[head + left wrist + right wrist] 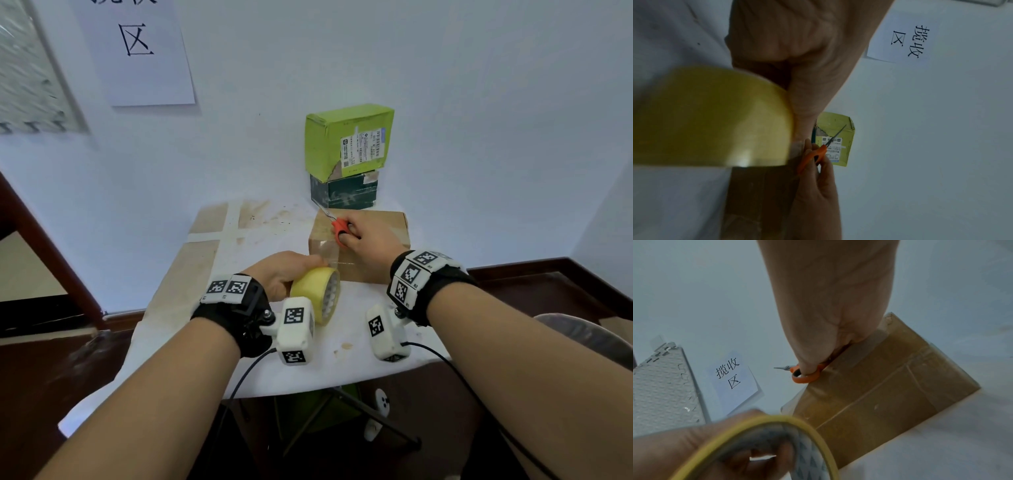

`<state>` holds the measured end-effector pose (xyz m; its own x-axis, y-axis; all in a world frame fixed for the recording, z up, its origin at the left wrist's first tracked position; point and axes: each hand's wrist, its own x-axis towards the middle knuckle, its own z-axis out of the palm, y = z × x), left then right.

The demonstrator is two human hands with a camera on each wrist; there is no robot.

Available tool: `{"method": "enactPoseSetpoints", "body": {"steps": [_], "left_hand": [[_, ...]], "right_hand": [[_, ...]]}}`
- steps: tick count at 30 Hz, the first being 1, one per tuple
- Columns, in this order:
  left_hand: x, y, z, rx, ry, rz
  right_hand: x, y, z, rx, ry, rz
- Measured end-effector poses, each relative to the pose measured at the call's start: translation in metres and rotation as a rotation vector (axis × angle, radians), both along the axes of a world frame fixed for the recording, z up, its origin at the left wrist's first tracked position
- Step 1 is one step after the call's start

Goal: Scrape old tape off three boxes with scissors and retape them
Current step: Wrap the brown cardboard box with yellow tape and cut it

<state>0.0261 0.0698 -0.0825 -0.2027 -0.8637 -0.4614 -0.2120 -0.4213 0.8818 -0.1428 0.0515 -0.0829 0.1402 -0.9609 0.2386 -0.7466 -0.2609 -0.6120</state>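
Table (239, 370) covered in white sheet, set against wall. Brown box (376, 240) laid on table; green box (346, 140) stacked on dark box (346, 193) just behind it. Tape roll (317, 294) gripped by left hand (284, 274), fingers curled round it, held at box's near left corner. Scissors (339, 229) held on box top by right hand (368, 236), fingers through orange handles, blades seen closed, pointed toward wall.

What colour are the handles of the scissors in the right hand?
Orange. The scissors show best in the right wrist view, held by the right hand.
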Motion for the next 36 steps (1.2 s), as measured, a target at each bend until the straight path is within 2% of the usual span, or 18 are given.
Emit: {"method": "enactPoseSetpoints", "body": {"steps": [6, 11, 16, 17, 19, 22, 26, 29, 33, 36], "left_hand": [[0.001, 0.001, 0.004, 0.052, -0.015, -0.061], [0.0, 0.006, 0.002, 0.034, 0.031, -0.014], [-0.001, 0.006, 0.002, 0.057, 0.046, 0.005], [-0.001, 0.005, 0.001, 0.064, 0.051, 0.006], [-0.001, 0.004, -0.002, 0.069, 0.057, 0.007], [-0.001, 0.003, -0.003, 0.058, 0.06, 0.009], [-0.002, 0.005, -0.003, 0.053, 0.045, 0.01], [-0.001, 0.005, -0.004, 0.049, 0.048, 0.014], [-0.001, 0.007, -0.002, 0.042, 0.048, 0.018], [-0.001, 0.005, -0.003, 0.03, 0.033, 0.016]], "right_hand": [[0.001, 0.001, 0.001, 0.02, 0.001, -0.014], [0.001, 0.0, 0.003, 0.077, -0.072, -0.003], [-0.006, 0.01, 0.024, 0.032, -0.324, -0.02], [-0.009, 0.011, 0.03, 0.062, -0.383, -0.015], [-0.014, 0.016, 0.043, 0.249, -0.436, 0.051], [-0.027, 0.022, 0.058, 0.559, -0.298, 0.137], [-0.037, 0.031, 0.061, 0.815, -0.14, 0.167], [-0.04, 0.034, 0.06, 0.87, -0.108, 0.113], [-0.043, 0.026, 0.058, 0.963, 0.127, 0.024], [-0.04, 0.014, 0.052, 0.991, 0.112, 0.038]]}}
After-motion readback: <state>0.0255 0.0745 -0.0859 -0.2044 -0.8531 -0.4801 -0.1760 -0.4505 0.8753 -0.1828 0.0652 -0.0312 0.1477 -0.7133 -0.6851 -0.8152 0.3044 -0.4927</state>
